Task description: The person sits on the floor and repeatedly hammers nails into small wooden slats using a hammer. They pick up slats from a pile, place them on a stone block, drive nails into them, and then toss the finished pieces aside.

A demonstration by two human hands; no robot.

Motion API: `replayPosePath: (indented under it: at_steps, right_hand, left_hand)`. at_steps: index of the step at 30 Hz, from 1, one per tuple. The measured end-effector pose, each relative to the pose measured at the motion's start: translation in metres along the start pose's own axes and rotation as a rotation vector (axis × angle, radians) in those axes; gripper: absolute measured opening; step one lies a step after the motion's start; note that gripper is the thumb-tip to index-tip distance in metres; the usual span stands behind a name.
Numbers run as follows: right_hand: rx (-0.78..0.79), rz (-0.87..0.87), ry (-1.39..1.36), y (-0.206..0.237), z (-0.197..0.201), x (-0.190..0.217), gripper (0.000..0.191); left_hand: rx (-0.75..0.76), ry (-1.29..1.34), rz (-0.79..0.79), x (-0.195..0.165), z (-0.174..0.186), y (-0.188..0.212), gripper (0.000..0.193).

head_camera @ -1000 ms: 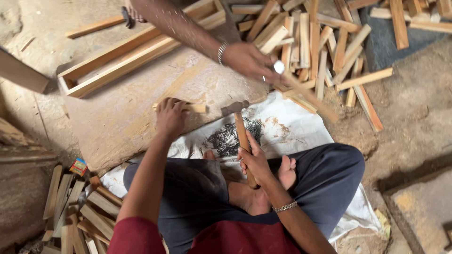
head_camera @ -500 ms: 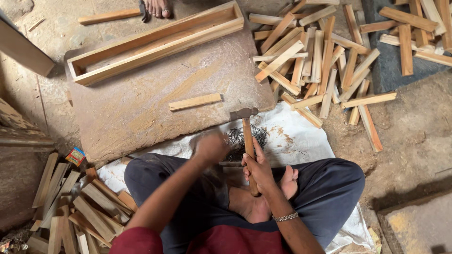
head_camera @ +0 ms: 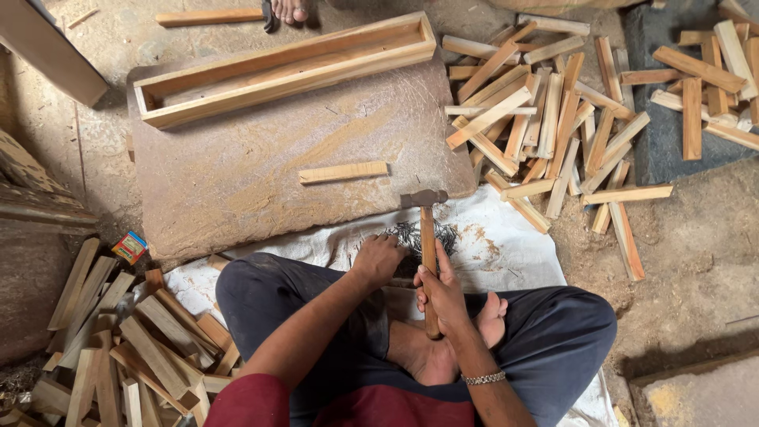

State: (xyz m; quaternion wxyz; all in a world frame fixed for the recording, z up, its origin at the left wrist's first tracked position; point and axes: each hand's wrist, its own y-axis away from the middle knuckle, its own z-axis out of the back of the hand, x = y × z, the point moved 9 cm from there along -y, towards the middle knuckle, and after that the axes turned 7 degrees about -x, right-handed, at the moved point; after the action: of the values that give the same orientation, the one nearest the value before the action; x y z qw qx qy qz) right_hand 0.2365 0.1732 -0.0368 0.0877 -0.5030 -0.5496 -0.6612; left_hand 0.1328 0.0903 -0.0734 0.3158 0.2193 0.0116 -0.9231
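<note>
The right hand (head_camera: 441, 294) was wrapped around the long wooden handle of a steel-headed hammer (head_camera: 427, 237), fingers pressed together about the shaft, with the head resting near the front edge of the flat brown stone slab (head_camera: 237, 182) that served as a desk. The left hand (head_camera: 378, 259) reached down into a dark heap of small nails (head_camera: 407, 236) on the white cloth sheet (head_camera: 506, 245); its fingers seemed curled into the heap, though the view did not show whether they pinched anything. A short pale wooden slat (head_camera: 343, 171) lay alone on the slab, apart from both hands, and a long open wooden frame box (head_camera: 285, 67) sat along the slab's far edge. Loose wooden slats (head_camera: 553, 119) lay piled on the floor to the right.
</note>
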Motion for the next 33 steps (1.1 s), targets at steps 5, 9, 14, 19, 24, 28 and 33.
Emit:
replayPosePath:
  at_steps: [5,9,14,19,24,28,33]
  right_hand:
    - [0.008,-0.001,-0.036,-0.001,-0.001,-0.001,0.081]
    - [0.006,0.008,-0.001,0.0,-0.001,0.001,0.081]
    - [0.016,0.052,0.014,-0.003,-0.001,0.004,0.08]
    - [0.056,0.041,-0.045,-0.003,0.002,-0.011,0.081]
    - [0.032,0.007,-0.024,-0.002,0.007,-0.018,0.078]
    - [0.017,0.012,-0.025,-0.003,0.002,-0.009,0.079]
    - [0.045,0.018,-0.059,-0.006,-0.003,-0.001,0.081]
  left_hand:
    - [-0.02,0.028,-0.018,0.0,0.005,0.001,0.033]
    - [-0.117,0.056,-0.033,0.002,0.01,0.003,0.03]
    - [-0.191,0.153,0.018,0.012,0.005,0.001,0.021]
    - [-0.308,0.276,0.09,0.022,0.003,0.01,0.019]
    - [-0.346,0.435,0.305,0.04,0.003,0.024,0.02]
    - [-0.452,0.547,0.263,0.046,0.015,0.019,0.022]
    - [-0.473,0.747,0.263,0.056,0.013,0.012,0.026]
